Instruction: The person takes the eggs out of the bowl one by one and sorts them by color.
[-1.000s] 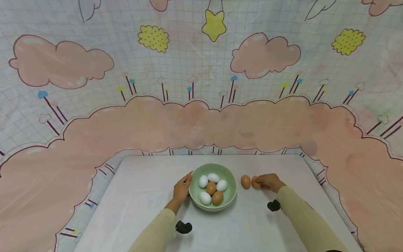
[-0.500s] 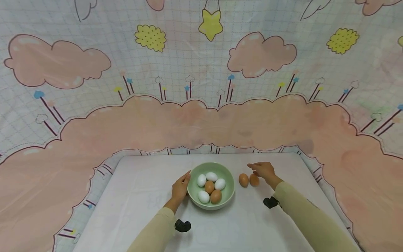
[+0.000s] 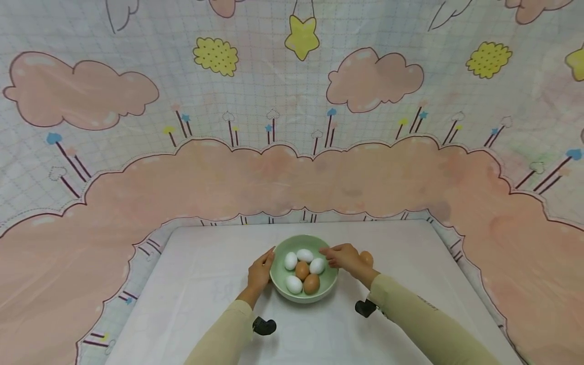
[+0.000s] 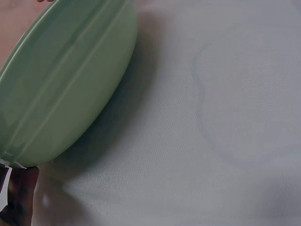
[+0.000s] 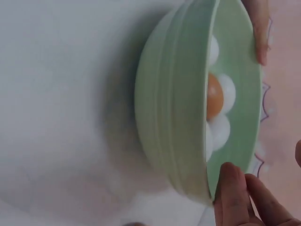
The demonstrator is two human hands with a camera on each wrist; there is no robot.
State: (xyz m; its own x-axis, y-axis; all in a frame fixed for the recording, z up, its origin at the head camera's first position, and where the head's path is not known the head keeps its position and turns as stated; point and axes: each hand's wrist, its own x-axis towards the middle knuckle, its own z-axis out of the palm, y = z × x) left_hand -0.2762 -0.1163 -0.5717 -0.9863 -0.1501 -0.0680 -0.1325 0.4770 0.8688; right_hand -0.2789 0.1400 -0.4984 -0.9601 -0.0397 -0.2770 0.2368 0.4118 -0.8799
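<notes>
A light green bowl (image 3: 304, 296) holds several white eggs (image 3: 294, 284) and two brown eggs (image 3: 312, 284). My left hand (image 3: 259, 274) grips its left side; a finger shows beneath the bowl in the left wrist view, and part of this hand lies at the far rim in the right wrist view. Over the bowl's right rim, my right hand (image 3: 345, 257) reaches with extended fingers (image 5: 233, 193) and holds nothing visible. Its thumb (image 5: 298, 153) stands apart from those fingers. On the table just beyond this hand, a brown egg (image 3: 366, 258) is partly covered by it.
The bowl stands on a white-covered table (image 3: 214, 258). Behind it hangs a cloth backdrop (image 3: 292, 177) printed with clouds and stars. Black wrist-worn devices (image 3: 264, 326) sit below both sleeves (image 3: 410, 304).
My right hand has lifted off the brown egg on the table and moved left to the bowl's rim, now hiding the nearer table egg. The left hand stays on the bowl.
</notes>
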